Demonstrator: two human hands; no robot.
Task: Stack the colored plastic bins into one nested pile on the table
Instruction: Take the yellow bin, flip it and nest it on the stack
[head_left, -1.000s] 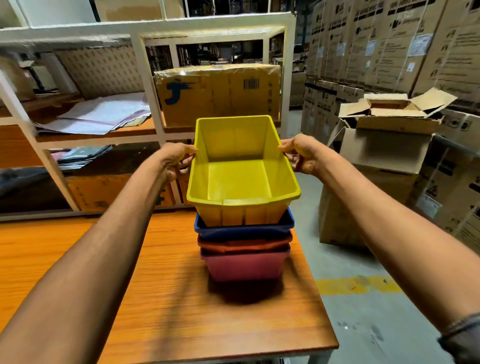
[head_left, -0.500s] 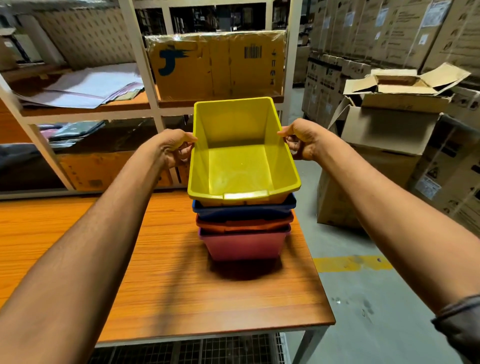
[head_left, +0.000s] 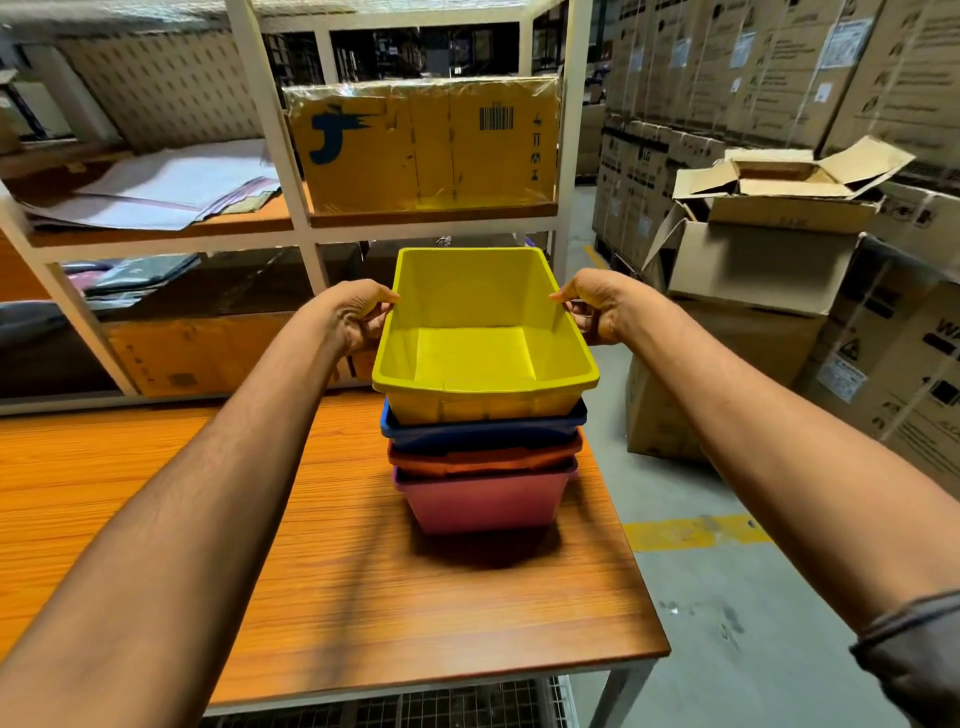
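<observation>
Head view: your left hand (head_left: 358, 317) and right hand (head_left: 597, 306) each have fingers closed on a side rim of the yellow bin (head_left: 483, 332). It sits nested atop the blue bin (head_left: 478, 431), orange bin (head_left: 483, 457) and pink bin (head_left: 483, 499), stacked near the right edge of the wooden surface (head_left: 311, 571).
</observation>
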